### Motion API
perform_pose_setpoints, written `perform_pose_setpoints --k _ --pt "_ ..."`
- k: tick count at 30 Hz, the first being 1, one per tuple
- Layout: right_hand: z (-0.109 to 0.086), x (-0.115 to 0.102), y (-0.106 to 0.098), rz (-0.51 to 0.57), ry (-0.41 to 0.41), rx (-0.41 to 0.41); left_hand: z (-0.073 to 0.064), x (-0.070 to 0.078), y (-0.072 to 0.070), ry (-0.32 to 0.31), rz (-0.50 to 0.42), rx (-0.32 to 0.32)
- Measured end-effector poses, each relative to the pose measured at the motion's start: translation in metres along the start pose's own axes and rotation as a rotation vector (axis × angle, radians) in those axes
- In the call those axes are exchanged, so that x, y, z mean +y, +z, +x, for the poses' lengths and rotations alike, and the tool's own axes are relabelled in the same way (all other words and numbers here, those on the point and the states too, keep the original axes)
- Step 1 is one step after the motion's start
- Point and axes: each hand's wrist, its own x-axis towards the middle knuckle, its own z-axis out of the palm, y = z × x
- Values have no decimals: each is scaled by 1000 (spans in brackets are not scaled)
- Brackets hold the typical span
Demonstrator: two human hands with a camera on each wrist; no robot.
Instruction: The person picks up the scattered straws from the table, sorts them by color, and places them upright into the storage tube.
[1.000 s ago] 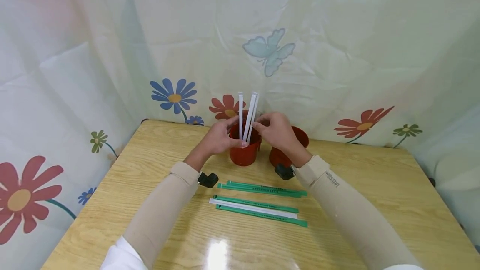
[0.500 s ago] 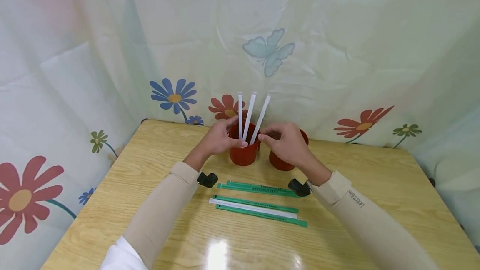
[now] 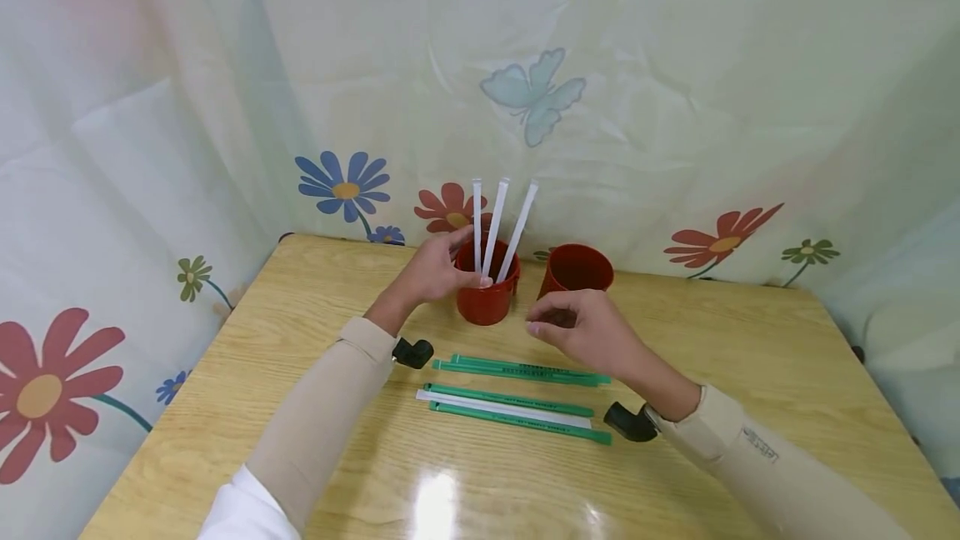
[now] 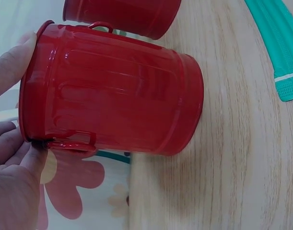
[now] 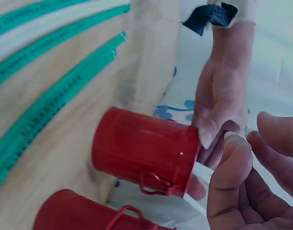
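From here I see the left hand (image 3: 438, 269) gripping the rim of a red bucket (image 3: 483, 307), fingers and thumb spread around its edge. Three white sticks (image 3: 494, 227) stand in that bucket, leaning at different slants. The right hand (image 3: 592, 327) holds nothing; its fingers are loosely curled, a small gap at the tips. It hangs over the bench (image 3: 360, 457), near a second bucket (image 3: 592, 267), its forearm slanting in. Green sticks (image 3: 517, 369) lie nearer the person.
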Motion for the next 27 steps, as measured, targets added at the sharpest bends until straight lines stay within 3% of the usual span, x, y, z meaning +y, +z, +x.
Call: perform_pose_setpoints --k 10,27 --pt "-23 20 4 -20 27 -73 0 1 1 -1 16 -2" --pt "-44 59 26 2 12 -196 0 0 -2 17 2 12"
